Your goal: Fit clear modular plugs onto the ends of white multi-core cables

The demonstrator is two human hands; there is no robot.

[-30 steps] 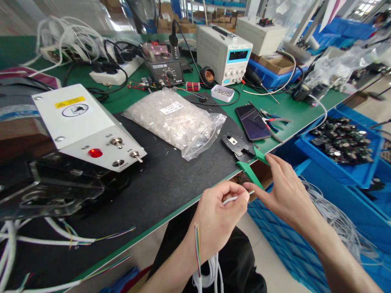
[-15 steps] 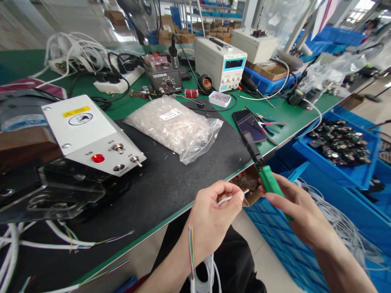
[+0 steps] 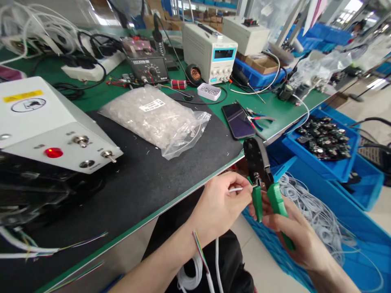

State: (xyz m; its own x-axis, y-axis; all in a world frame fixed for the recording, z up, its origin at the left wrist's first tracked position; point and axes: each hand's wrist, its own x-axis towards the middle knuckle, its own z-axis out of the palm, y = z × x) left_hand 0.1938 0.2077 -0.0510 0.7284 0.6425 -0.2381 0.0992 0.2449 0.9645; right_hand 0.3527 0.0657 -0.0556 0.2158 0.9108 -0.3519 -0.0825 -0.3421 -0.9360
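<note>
My left hand [image 3: 218,207] pinches the end of a white cable [image 3: 235,189] just below the table's front edge. The cable loops down past my wrist, with coloured wire strands [image 3: 199,243] showing beside it. My right hand [image 3: 291,232] grips the green handles of a crimping tool [image 3: 262,177], held upright with its black head uppermost. The cable tip points into the tool at the base of its jaws. Both hands are close together, nearly touching.
A black mat [image 3: 146,171] covers the green bench. On it lie a bag of clear connectors [image 3: 155,118] and a white control box [image 3: 45,122]. A phone [image 3: 238,121], pliers [image 3: 259,119], a soldering station [image 3: 146,67] and a power supply [image 3: 209,51] stand behind. Blue bins [image 3: 324,142] sit at right.
My right hand lifted the green-handled tool off the bench edge, turned it upright and brought it to the cable end in my left hand. The view shifted left and down.
</note>
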